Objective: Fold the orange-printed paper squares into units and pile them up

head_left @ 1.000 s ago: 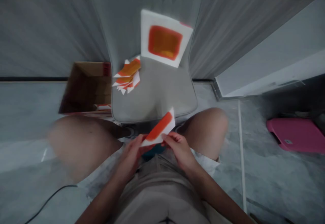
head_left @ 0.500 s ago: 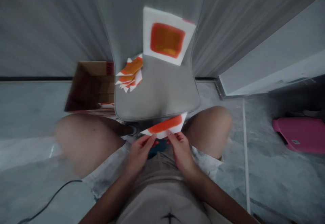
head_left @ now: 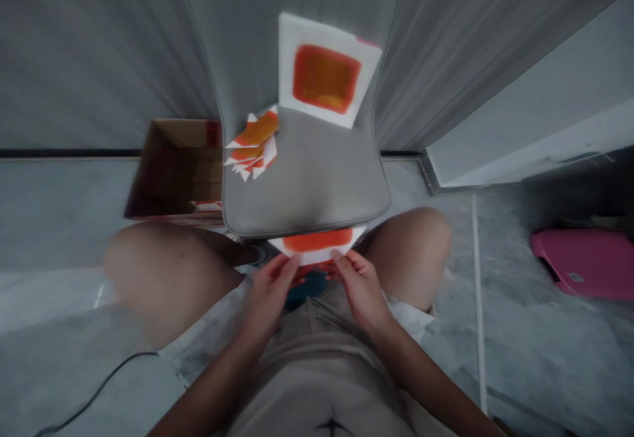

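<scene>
I sit with bare knees apart, facing a grey chair seat (head_left: 317, 186). Both hands hold a white paper with an orange-red patch (head_left: 317, 244) just at the seat's front edge. My left hand (head_left: 270, 288) pinches its left lower edge and my right hand (head_left: 359, 285) pinches its right lower edge. The paper lies nearly level and looks folded. A heap of several folded orange-and-white pieces (head_left: 252, 145) rests on the seat's back left corner. A flat white sheet with an orange square (head_left: 324, 74) leans against the chair back.
An open brown cardboard box (head_left: 173, 173) stands on the floor left of the chair, with another orange-and-white piece at its near rim. A pink flat object (head_left: 584, 262) lies on the floor at right. A black cable (head_left: 94, 394) runs across the floor at lower left.
The paper in my hands has turned from a steep tilt to nearly level and moved up to the seat's front edge. Both hands shifted slightly forward with it.
</scene>
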A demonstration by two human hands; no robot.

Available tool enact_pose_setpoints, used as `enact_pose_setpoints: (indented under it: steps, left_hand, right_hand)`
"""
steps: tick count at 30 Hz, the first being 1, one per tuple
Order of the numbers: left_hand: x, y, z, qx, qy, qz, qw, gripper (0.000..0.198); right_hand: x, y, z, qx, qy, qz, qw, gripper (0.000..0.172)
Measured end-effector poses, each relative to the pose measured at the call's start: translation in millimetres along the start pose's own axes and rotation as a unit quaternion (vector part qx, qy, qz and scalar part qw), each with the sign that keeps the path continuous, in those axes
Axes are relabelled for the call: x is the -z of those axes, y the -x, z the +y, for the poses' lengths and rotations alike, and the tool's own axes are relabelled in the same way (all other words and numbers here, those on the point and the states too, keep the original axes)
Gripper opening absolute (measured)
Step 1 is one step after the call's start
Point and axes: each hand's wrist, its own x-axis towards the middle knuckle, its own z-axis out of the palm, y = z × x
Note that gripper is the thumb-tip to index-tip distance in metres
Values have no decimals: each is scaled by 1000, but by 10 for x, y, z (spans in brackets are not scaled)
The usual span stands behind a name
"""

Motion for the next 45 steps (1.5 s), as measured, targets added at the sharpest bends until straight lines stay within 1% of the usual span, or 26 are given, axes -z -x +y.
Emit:
enact_pose_setpoints:
  steps: [4, 11, 18, 21, 25, 29, 33, 38, 42, 45]
  left_hand:
    - [-22, -6, 9, 20, -2, -7, 1000, 57]
    - [74, -21, 17, 21, -19, -36, 999, 49]
    - [105, 36, 134, 19, -5, -29, 999, 45]
    - [102, 42, 155, 8, 15, -20, 1000, 47]
    - [74, 0, 154, -10, 74, -13, 997, 49]
    - [69, -53, 145, -21, 63, -13, 998, 48]
    - [104, -67, 122, -41, 45, -16, 998, 45]
    - [162, -63, 113, -60, 28, -31, 997, 40]
    - [218, -59, 135, -63, 16, -37, 997, 37]
    - [230, -52, 163, -63, 31, -46, 997, 33]
  right_hand:
    - [9, -9, 15, -14, -5, 5, 1000, 41]
    - [75, -53, -77, -30, 14, -20, 999, 47]
    - [59, -37, -150, -35, 23, -63, 997, 45]
    - [38, -33, -160, -32, 20, -77, 996, 45]
    - [17, -33, -146, -22, 18, -78, 997, 44]
    - [24, -56, -134, 12, 23, -60, 998, 41]
    - [40, -96, -181, 43, 31, -29, 998, 48]
    - [46, -103, -265, 64, 88, -44, 993, 49]
    - [57, -81, -293, 71, 111, -60, 989, 50]
    - [74, -70, -308, 73, 120, -80, 987, 47]
